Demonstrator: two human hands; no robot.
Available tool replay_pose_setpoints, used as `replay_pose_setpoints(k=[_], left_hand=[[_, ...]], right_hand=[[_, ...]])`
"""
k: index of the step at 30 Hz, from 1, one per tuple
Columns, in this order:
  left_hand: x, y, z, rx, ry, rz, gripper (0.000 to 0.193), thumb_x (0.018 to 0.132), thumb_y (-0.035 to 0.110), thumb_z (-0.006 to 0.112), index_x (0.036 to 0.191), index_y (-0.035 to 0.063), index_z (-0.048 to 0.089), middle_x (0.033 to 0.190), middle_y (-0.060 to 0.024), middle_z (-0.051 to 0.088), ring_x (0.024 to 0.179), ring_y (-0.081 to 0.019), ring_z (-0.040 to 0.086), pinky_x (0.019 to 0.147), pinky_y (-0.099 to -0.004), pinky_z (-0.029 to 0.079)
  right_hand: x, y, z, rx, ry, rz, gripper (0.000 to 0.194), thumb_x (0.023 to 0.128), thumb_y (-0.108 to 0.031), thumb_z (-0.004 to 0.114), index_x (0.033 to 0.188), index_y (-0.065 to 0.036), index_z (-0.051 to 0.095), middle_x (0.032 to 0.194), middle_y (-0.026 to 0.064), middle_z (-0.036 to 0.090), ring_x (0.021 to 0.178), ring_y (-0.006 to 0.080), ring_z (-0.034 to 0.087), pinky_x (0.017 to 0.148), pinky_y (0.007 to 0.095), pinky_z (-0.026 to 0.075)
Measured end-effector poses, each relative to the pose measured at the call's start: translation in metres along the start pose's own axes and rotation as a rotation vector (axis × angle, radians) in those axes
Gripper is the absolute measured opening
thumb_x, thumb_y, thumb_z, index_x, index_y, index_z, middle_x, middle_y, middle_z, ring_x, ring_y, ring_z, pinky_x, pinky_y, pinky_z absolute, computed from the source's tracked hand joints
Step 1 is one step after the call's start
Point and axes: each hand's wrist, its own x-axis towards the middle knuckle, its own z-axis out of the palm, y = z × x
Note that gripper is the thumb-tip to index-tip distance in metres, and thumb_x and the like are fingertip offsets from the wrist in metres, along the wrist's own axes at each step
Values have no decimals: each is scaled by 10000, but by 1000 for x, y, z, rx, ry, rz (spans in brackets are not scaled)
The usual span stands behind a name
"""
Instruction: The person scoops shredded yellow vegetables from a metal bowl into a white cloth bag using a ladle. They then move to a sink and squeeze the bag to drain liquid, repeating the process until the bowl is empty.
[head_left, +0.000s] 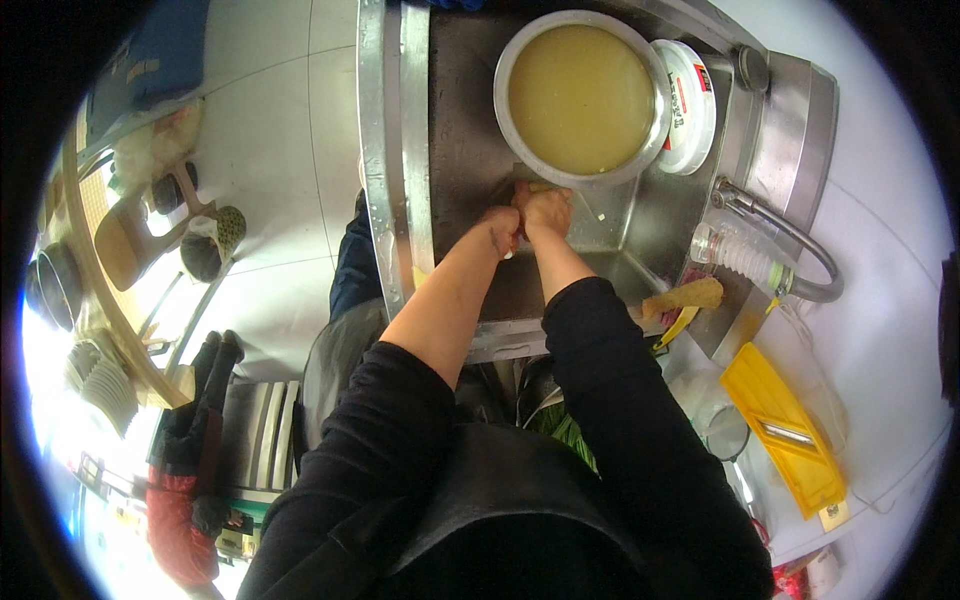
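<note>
My left hand (501, 228) and my right hand (546, 211) are close together, low in a stainless steel sink (465, 120). The fingers of both are curled, and the wrists hide much of what lies between them. A narrow brownish thing shows at the fingertips of my right hand, too small to name. At the lower edge of my left hand sits a small white bit (509, 255). Just beyond my hands stands a large round metal pot (507, 142) with cloudy yellowish liquid (581, 97) in it. A small white scrap (601, 217) lies on the sink floor.
A white plastic tub or lid (694, 112) with writing leans beside the pot. On the right are a curved faucet (817, 251), a clear ribbed plastic bottle (739, 251), a brown scrubber (684, 297) and a yellow mandoline slicer (787, 435). Another person (180, 517) is at the far left.
</note>
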Motion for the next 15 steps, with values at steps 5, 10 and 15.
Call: replay_pose_setpoints(k=[5,10,15], left_hand=[[-2,4,-1,85,-122,120,100,839,70,587,758,11,580,681,-102,515,550,-209,435,484,-409,326],[-22,7,-1,564,-100,293,258,805,111,673,1040,11,644,943,-137,636,773,-281,593,645,-439,465],[-28,-9,-2,700,-44,865,498,890,238,672,1270,-53,534,1275,-251,602,1198,-349,579,989,-407,460]], right_hand=[[24,9,5,-176,-119,-191,564,853,-489,643,1184,-33,676,1326,162,595,1204,337,570,1013,414,468],[32,9,9,-185,-61,-328,413,893,-398,600,998,-19,728,1022,226,700,881,331,696,808,406,554],[29,7,-24,167,-485,19,442,911,-512,573,970,-88,681,947,106,702,788,239,680,654,387,555]])
